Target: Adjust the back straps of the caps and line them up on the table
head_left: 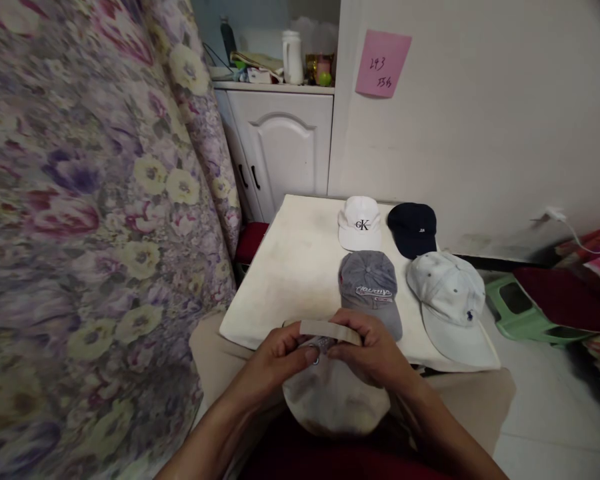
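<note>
A beige baseball cap (pixel 337 400) is held over my lap, its back strap and opening turned up toward me. My left hand (pixel 283 353) grips the left side of the strap, thumb pressed on the fabric. On the right side of the strap, my right hand (pixel 370 350) is closed round the edge. Just beyond my hands lies a grey cap (pixel 369 270) with white lettering. A white cap (pixel 360 217) with black letters sits behind it. To the right are a dark navy cap (pixel 413 227) and a pale blue-grey cap (pixel 453 293).
The caps rest on a cream-covered table (pixel 290 267) in front of my knees. A floral curtain (pixel 100 200) hangs on the left. A white cabinet (pixel 285 140) stands behind, and a green stool (pixel 525 310) is at right. A pink note (pixel 383 63) is stuck on the wall.
</note>
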`<state>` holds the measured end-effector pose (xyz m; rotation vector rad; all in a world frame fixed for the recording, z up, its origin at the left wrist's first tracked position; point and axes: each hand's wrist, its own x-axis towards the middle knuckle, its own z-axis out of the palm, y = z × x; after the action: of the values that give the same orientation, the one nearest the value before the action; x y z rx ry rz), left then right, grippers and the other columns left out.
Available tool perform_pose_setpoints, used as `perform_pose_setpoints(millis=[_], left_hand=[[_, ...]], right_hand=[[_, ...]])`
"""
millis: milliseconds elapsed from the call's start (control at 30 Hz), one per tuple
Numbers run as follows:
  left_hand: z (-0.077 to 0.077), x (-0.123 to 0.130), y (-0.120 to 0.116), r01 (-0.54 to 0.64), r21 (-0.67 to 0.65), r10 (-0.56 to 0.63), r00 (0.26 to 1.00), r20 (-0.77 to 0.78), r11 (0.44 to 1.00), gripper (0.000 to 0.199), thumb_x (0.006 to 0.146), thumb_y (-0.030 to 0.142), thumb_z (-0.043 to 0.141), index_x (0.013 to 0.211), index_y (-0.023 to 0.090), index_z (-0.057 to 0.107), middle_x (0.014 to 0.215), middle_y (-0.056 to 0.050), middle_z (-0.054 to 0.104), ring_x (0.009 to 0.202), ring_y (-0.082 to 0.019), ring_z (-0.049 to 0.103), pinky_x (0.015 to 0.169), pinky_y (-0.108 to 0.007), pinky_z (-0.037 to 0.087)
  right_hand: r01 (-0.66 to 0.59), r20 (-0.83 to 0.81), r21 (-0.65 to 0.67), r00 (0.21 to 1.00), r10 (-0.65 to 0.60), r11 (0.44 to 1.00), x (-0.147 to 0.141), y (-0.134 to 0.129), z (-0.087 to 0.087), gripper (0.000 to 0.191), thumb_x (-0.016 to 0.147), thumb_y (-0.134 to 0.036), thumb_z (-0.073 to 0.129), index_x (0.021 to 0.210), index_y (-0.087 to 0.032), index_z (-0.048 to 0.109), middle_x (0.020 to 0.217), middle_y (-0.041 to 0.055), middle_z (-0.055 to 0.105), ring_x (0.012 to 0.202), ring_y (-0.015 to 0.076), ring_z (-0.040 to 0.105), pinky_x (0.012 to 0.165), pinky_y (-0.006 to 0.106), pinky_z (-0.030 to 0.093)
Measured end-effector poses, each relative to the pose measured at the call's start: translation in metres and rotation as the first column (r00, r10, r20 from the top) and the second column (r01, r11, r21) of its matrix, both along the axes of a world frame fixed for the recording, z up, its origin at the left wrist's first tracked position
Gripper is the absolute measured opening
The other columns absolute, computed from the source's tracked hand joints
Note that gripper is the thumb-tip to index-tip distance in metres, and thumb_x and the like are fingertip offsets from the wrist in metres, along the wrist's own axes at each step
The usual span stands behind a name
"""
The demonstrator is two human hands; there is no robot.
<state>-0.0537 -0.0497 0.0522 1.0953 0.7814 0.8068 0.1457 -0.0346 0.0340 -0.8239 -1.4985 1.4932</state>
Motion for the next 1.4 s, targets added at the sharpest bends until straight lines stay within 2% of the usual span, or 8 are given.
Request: perform_pose_setpoints(millis=[200,467,867,967,1100,1233,1333,1400], left_hand=[[-0.006,0.003,0.0,-0.09,-0.073,0.095,0.994,0.061,0.993,0.021,0.073,0.032,0.081,0.078,0.015,0.07,0.067,0.001,0.059,0.061,-0.012,0.049,0.058,-0.022,0.038],[-0.006,-0.002,0.002,-0.046,-0.096,0.056,0.993,0.107,0.994,0.027,0.073,0.036,0.082,0.087,0.015,0.071,0.071,-0.001,0.059,0.065,-0.013,0.053,0.061,-0.022,0.04],[-0.009,0.0,0.003,-0.136,-0.059,0.133,0.99,-0.055,0.989,0.03,0.069,0.039,0.081,0.076,0.016,0.063,0.066,0.002,0.051,0.06,-0.011,0.042,0.056,-0.022,0.033],[-0.007,0.003,-0.001,-0.225,-0.006,0.225,0.972,-0.064,0.974,0.03,0.071,0.037,0.081,0.081,0.017,0.06,0.07,0.003,0.052,0.062,-0.011,0.044,0.057,-0.021,0.035],[0.0,0.004,-0.011,-0.353,0.173,0.367,0.929,-0.051,0.919,0.022,0.077,0.028,0.078,0.081,0.019,0.058,0.091,0.0,0.058,0.081,-0.015,0.052,0.071,-0.023,0.042],[0.007,-0.001,-0.019,-0.251,0.235,0.287,0.948,-0.136,0.939,0.015,0.09,0.03,0.065,0.099,0.019,0.068,0.096,-0.003,0.058,0.084,-0.017,0.052,0.074,-0.025,0.042],[0.005,-0.003,-0.021,-0.227,0.199,0.243,0.968,-0.064,0.954,0.019,0.093,0.032,0.06,0.104,0.019,0.069,0.092,-0.003,0.057,0.084,-0.018,0.051,0.075,-0.026,0.042],[0.0,-0.001,-0.02,-0.239,0.114,0.24,0.971,0.008,0.964,0.016,0.09,0.031,0.064,0.098,0.018,0.069,0.09,-0.003,0.057,0.084,-0.018,0.052,0.074,-0.026,0.042]], right_hand=[[0.03,-0.054,0.065,0.998,-0.026,0.997,-0.008,0.0,-0.012,0.025,0.075,-0.042,0.08,0.086,-0.022,0.07,0.078,-0.001,0.059,0.072,0.016,0.052,0.066,0.028,0.039],[0.046,-0.139,0.027,0.989,-0.041,0.999,-0.02,0.0,-0.019,0.026,0.074,-0.044,0.081,0.084,-0.022,0.07,0.078,-0.0015,0.056,0.073,0.0161,0.049,0.067,0.028,0.036],[0.083,-0.052,0.142,0.996,-0.076,0.986,-0.024,0.0,-0.013,0.023,0.075,-0.045,0.081,0.084,-0.025,0.073,0.077,-0.0011,0.057,0.073,0.0174,0.051,0.068,0.03,0.039],[0.103,-0.058,0.143,0.994,-0.095,0.984,-0.025,-0.001,-0.014,0.019,0.077,-0.041,0.079,0.083,-0.024,0.072,0.076,-0.0014,0.056,0.072,0.0168,0.05,0.066,0.029,0.037],[0.11,-0.075,0.111,0.992,-0.102,0.988,-0.026,-0.001,-0.017,0.018,0.077,-0.037,0.079,0.084,-0.023,0.071,0.076,-0.0022,0.057,0.07,0.0156,0.05,0.064,0.028,0.037],[0.115,-0.068,0.108,0.992,-0.108,0.988,-0.027,0.0,-0.019,0.018,0.078,-0.037,0.079,0.086,-0.023,0.071,0.077,-0.0018,0.058,0.072,0.016,0.052,0.066,0.028,0.038],[0.126,-0.066,0.116,0.991,-0.119,0.985,-0.028,-0.001,-0.018,0.018,0.078,-0.037,0.078,0.086,-0.023,0.071,0.077,-0.0014,0.059,0.072,0.0162,0.053,0.066,0.028,0.039],[0.118,-0.052,0.128,0.992,-0.112,0.985,-0.029,-0.001,-0.016,0.018,0.077,-0.037,0.079,0.086,-0.023,0.072,0.077,-0.0013,0.059,0.073,0.0162,0.054,0.067,0.028,0.04]])
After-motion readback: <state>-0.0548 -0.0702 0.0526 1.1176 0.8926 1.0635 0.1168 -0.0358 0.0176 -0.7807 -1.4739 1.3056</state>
